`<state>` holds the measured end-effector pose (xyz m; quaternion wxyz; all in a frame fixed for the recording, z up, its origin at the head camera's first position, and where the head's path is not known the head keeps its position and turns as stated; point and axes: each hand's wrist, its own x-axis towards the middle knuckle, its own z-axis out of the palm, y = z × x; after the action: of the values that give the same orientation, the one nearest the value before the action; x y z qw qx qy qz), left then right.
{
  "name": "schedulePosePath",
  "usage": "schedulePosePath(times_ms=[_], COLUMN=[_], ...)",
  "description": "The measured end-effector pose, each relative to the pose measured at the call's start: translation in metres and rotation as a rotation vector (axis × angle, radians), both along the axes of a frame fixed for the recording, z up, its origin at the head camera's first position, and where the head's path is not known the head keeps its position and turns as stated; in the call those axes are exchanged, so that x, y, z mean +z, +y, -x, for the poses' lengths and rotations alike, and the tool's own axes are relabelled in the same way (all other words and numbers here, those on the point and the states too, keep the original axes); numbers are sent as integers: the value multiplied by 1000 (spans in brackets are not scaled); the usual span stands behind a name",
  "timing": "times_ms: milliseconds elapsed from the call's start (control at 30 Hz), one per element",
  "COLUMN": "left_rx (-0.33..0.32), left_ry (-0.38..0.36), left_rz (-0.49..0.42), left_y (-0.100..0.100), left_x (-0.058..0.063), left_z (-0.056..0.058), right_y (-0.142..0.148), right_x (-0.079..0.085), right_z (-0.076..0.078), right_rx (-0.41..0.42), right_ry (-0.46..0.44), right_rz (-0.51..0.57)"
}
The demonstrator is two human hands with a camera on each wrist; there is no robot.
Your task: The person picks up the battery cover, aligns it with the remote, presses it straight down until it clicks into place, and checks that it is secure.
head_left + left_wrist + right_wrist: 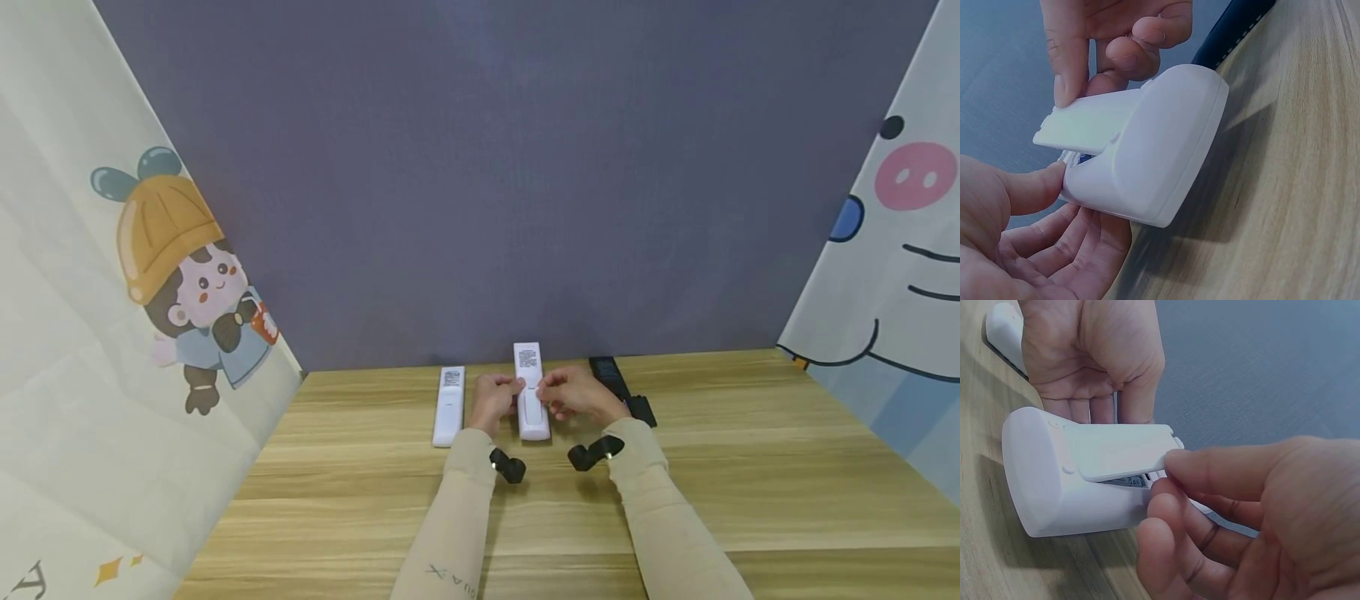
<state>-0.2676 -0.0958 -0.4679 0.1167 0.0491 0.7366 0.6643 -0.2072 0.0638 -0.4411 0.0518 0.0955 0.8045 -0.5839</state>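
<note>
A white remote control point(529, 358) lies back side up between both hands, printed text on its far part. My left hand point(495, 400) grips its left side, thumb on the edge and fingers beneath, in the left wrist view. With thumb and fingertips, my right hand point(581, 392) pinches the free end of the battery cover point(1125, 450). That cover is tilted up from the remote, its other end still at the rounded end of the body. Through the gap a bit of the battery compartment point(1129, 480) shows; most of it is hidden under the cover.
Left of the hands, a second white remote control point(449, 408) lies on the wooden table point(337, 492). A black remote control point(609, 375) and a small black object point(642, 410) are by the right hand. A grey-blue panel point(480, 183) stands behind.
</note>
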Motion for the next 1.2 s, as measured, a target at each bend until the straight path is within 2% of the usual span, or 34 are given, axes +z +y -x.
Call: schedulePosePath(times_ms=[1200], left_rx=[-12], left_ry=[2], left_rz=[16], left_y=[-1], left_x=[4], left_z=[-2], right_y=[-5], right_x=[-1], right_z=[0], right_rx=[-72], right_ry=[-29], right_rz=[-34])
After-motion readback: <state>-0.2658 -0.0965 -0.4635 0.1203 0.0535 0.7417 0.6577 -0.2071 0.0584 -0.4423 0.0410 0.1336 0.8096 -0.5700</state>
